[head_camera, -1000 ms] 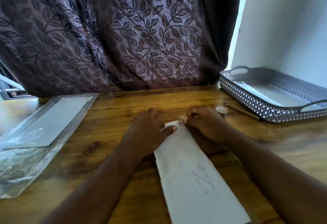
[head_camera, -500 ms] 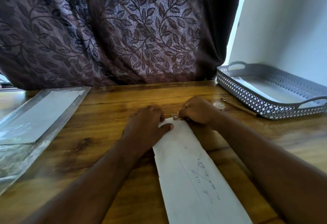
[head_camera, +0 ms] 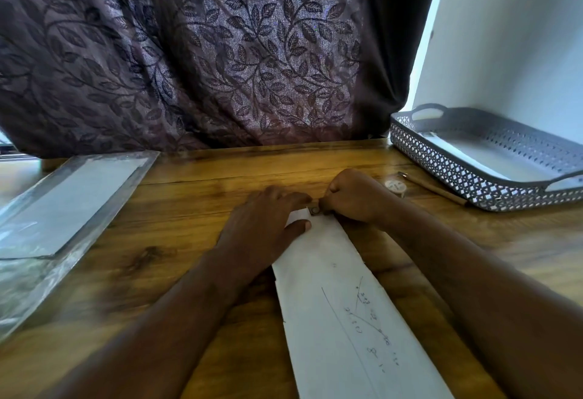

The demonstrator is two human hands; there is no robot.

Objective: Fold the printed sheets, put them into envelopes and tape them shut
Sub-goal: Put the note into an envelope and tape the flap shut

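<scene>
Two hands at the white envelope's (head_camera: 340, 304) far end. I log left hand (head_camera: 262, 228) flat, fingers straight, pressing it down; right hand (head_camera: 350, 197) curled, pinching a small tape-like bit (head_camera: 315, 210) there.

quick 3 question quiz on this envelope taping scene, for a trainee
1. True or false: the left hand lies flat on the far end of the white envelope.
2. The tape roll sits: A) on the envelope B) on the table beside the right hand C) in the left hand.
3. Which hand pinches the small piece at the envelope's far end?
Key: 1 true; 2 B; 3 the right hand.
</scene>
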